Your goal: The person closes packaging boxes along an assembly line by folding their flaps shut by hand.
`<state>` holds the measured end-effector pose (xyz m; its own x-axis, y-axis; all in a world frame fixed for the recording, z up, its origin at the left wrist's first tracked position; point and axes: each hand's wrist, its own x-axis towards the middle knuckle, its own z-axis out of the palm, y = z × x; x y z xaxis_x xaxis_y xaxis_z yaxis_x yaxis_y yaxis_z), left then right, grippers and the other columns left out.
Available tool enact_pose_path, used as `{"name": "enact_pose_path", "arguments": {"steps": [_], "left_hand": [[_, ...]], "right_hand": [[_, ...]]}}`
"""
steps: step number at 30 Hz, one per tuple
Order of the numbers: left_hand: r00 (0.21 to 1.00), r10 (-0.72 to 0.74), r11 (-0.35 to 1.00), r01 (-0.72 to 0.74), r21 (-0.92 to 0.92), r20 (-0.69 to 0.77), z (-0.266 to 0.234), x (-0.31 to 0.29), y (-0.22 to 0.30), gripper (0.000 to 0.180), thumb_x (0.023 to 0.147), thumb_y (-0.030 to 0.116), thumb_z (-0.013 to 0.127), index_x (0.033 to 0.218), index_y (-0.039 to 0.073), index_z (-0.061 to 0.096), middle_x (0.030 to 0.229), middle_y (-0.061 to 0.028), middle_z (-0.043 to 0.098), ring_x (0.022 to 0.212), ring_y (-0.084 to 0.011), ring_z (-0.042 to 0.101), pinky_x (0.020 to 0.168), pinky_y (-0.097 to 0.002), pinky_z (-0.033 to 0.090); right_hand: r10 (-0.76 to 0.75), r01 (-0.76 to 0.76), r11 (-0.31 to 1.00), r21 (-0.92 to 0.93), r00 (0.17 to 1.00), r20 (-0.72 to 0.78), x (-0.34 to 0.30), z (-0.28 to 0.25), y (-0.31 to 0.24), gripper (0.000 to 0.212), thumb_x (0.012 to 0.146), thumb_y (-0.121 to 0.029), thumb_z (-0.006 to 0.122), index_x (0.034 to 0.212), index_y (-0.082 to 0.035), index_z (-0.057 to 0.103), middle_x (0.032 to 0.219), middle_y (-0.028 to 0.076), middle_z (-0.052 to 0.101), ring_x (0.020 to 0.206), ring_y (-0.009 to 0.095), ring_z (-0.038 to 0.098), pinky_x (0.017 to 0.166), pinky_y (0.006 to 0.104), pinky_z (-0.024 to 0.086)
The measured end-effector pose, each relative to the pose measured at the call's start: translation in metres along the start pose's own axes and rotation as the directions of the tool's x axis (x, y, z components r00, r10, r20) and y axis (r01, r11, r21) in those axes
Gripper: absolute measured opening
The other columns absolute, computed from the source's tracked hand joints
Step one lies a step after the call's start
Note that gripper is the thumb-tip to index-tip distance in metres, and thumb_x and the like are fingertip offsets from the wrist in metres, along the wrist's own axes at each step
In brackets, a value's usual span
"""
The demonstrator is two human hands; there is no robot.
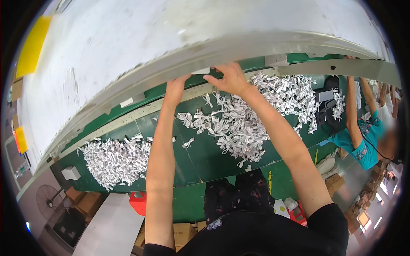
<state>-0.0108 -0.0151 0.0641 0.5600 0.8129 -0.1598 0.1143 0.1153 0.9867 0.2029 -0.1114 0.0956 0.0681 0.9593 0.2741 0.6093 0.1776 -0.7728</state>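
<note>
Both my arms stretch to the far side of the green worktable [188, 164], up to the white shelf's edge. A small flat white piece, perhaps a box [200, 71], lies between my hands, partly hidden by that edge. My left hand [176, 88] is at its left end, fingers closed and their tips partly hidden. My right hand [232, 80] is at its right end, thumb and forefinger curved about it. Below my hands, bundled white cables [243, 128] spread in a big heap. A second cable heap [115, 160] lies at the left.
A white shelf [192, 21] overhangs the far side. Beneath it runs a green strip with another white box [127, 102]. A white block [71, 173] stands at the table's left end. At right, a person in teal [363, 136] reaches in near dark boxes [325, 95].
</note>
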Motion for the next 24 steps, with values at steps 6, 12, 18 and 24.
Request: {"name": "enact_pose_path", "arguments": {"steps": [6, 12, 18, 24], "left_hand": [[0.995, 0.024, 0.994, -0.013, -0.106, 0.1, -0.031, -0.008, 0.011, 0.056, 0.098, 0.002, 0.066, 0.154, 0.008, 0.062, 0.157, -0.0066, 0.057, 0.115, -0.0157, 0.058, 0.104, -0.032, 0.051], [0.969, 0.247, 0.932, -0.242, 0.268, 0.015, -0.028, -0.007, 0.006, 0.05, 0.102, 0.008, 0.073, 0.151, 0.012, 0.065, 0.149, -0.0032, 0.065, 0.103, -0.01, 0.061, 0.091, -0.0257, 0.053], [0.97, 0.239, 0.947, -0.225, 0.228, -0.037, -0.027, -0.014, -0.001, 0.043, 0.109, 0.019, 0.068, 0.151, 0.015, 0.066, 0.147, -0.0031, 0.066, 0.098, -0.013, 0.073, 0.087, -0.027, 0.056], [0.984, 0.147, 0.978, -0.13, 0.16, -0.101, -0.037, -0.02, -0.009, 0.044, 0.107, 0.015, 0.069, 0.151, 0.018, 0.067, 0.124, -0.0023, 0.074, 0.099, -0.0108, 0.071, 0.085, -0.0258, 0.054]], "right_hand": [[-0.007, 0.006, 0.999, -0.036, 1.0, -0.013, 0.016, 0.019, -0.009, 0.04, 0.084, -0.023, 0.09, 0.12, -0.015, 0.075, 0.134, 0.003, 0.071, 0.099, 0.028, 0.077, 0.083, 0.0393, 0.063], [-0.215, 0.194, 0.965, -0.175, 0.971, -0.109, 0.024, 0.041, 0.002, 0.032, 0.088, -0.022, 0.084, 0.12, -0.016, 0.078, 0.128, 0.004, 0.074, 0.093, 0.031, 0.076, 0.079, 0.0407, 0.063], [-0.297, 0.259, 0.93, -0.259, 0.947, -0.12, 0.025, 0.048, 0.005, 0.029, 0.09, -0.022, 0.081, 0.119, -0.019, 0.08, 0.122, -0.002, 0.076, 0.086, 0.025, 0.077, 0.071, 0.0386, 0.063], [-0.366, 0.288, 0.806, -0.518, 0.929, -0.054, 0.007, 0.067, -0.006, 0.053, 0.084, -0.013, 0.08, 0.136, -0.021, 0.071, 0.141, -0.002, 0.067, 0.09, 0.02, 0.075, 0.07, 0.038, 0.064]]}}
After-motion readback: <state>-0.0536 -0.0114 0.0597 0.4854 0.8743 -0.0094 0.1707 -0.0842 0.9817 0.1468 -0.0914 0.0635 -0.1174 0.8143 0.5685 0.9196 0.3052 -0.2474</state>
